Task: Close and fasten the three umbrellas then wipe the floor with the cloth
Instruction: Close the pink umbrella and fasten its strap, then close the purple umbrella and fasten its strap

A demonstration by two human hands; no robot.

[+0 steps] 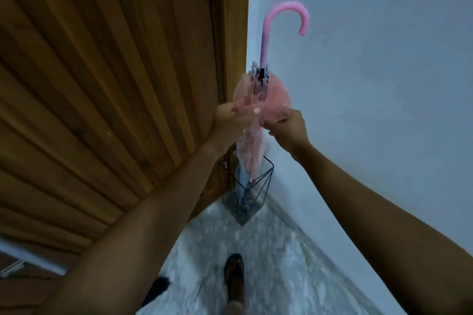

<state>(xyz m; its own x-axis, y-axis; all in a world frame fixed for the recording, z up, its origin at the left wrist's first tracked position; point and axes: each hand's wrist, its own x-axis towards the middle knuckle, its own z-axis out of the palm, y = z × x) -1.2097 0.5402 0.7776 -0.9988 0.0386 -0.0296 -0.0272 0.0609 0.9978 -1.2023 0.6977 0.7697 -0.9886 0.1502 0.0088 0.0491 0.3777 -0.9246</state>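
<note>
Pink umbrella (263, 94) is upright at 12 o'clock, hook handle (286, 11) on top, lower end down inside the black wire stand (266, 181) in the corner. My left hand (227, 120) pinches the bunched canopy from 9 o'clock and my right hand (289, 128) pinches it from 3 o'clock, fingers curled on the fabric. Can't tell if the strap's fastened. A pale blue umbrella (242, 181) shares the stand. Wooden door (102, 84) at 10 o'clock, white wall (371, 84) at 2, my sandalled foot (233, 271) at 6.

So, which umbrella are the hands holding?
The pink umbrella with the hooked handle: left hand and right hand both pinch its canopy. The pale blue one stands in the wire stand.
</note>
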